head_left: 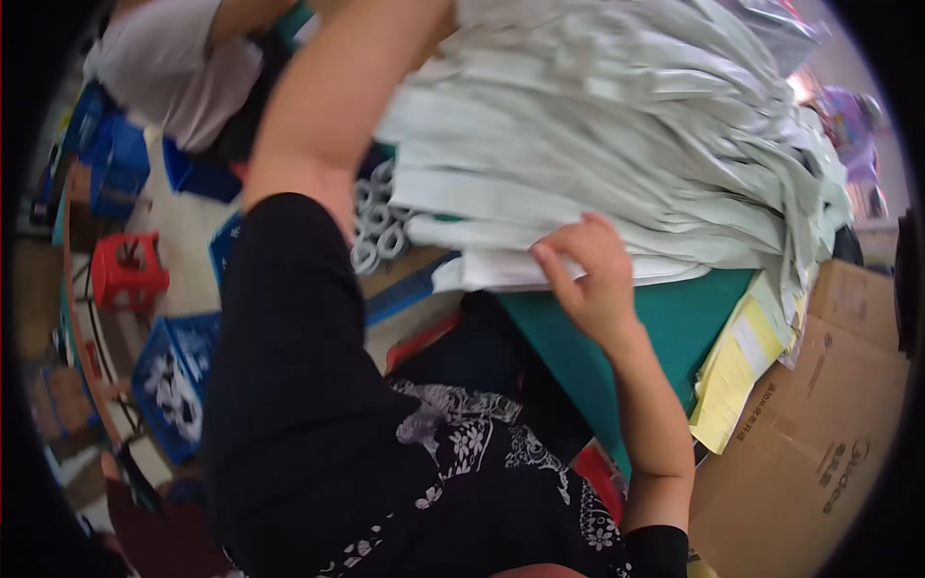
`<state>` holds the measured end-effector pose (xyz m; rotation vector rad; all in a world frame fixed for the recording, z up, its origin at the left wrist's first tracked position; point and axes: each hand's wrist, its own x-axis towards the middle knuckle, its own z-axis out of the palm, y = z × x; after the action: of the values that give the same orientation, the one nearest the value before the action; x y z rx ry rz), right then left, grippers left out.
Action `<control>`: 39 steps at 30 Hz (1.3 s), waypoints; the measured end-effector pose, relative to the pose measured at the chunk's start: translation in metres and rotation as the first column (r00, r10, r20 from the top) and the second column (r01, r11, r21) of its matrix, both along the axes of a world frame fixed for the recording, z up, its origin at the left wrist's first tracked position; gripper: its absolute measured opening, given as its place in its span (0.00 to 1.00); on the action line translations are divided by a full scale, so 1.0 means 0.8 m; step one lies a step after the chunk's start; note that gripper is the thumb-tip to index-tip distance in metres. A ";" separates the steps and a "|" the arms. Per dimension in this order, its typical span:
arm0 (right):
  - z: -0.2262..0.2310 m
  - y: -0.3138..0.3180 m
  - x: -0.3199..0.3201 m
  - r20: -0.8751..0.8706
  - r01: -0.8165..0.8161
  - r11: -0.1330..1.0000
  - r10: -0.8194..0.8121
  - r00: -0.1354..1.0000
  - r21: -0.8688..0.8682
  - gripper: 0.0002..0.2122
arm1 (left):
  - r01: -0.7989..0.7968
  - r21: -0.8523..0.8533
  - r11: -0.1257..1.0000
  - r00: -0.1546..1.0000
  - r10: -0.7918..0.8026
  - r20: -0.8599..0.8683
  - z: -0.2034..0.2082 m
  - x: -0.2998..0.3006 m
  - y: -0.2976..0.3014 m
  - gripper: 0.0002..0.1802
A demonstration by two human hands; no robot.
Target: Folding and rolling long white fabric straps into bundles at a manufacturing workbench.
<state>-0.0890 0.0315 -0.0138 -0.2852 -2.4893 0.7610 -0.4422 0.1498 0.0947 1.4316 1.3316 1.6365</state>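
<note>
A large heap of pale grey-white cloth pieces [568,144] lies in layered folds over a green table top [568,323]. My right hand [593,275] is at the heap's near edge, its fingers bent toward the thumb on a white cloth strip [511,268]. What lies under the fingertips is partly hidden. My left arm, in a black sleeve, stretches far forward past the heap's left side. Its hand is beyond the upper edge of the picture.
Grey-white rings [381,217] hang left of the heap. A red stool [130,273] and a blue crate [173,385] stand on the left floor. Yellow papers [737,371] and a cardboard box [819,414] are at right. Another person's white garment [173,72] shows at the upper left.
</note>
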 end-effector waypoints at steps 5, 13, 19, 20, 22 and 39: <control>-0.004 -0.029 -0.077 0.090 -0.058 0.998 0.057 0.994 0.005 0.04 | 0.326 0.215 0.921 0.461 -0.354 0.814 0.031 -0.007 -0.328 0.27; -0.055 -0.058 -0.185 0.370 -0.097 0.873 -0.100 0.924 0.477 0.29 | -0.355 -0.811 0.465 0.796 0.606 -0.001 -0.340 0.009 -0.602 0.23; -0.096 -0.049 -0.196 0.551 -0.143 0.883 -0.146 0.822 0.447 0.34 | -0.251 -0.907 0.338 0.908 0.406 -0.100 -0.710 0.081 -0.570 0.25; -0.099 -0.046 -0.197 0.562 -0.158 0.876 -0.146 0.814 0.456 0.35 | -0.346 -0.881 0.323 0.922 0.293 -0.254 -0.729 0.096 -0.544 0.24; -0.101 -0.043 -0.201 0.575 -0.150 0.880 -0.157 0.803 0.451 0.35 | -0.438 -0.769 0.466 0.842 -0.088 -0.533 -0.756 0.110 -0.500 0.18; -0.097 -0.020 -0.125 0.747 -0.269 0.915 -0.052 0.662 0.302 0.40 | -0.109 -0.695 0.710 0.024 -0.697 -0.716 -1.031 0.163 -0.393 0.19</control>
<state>-0.1890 0.0154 -0.0917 -0.3477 -3.4007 0.1434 -0.3118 -0.1648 -0.7304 2.2193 1.6586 -0.5027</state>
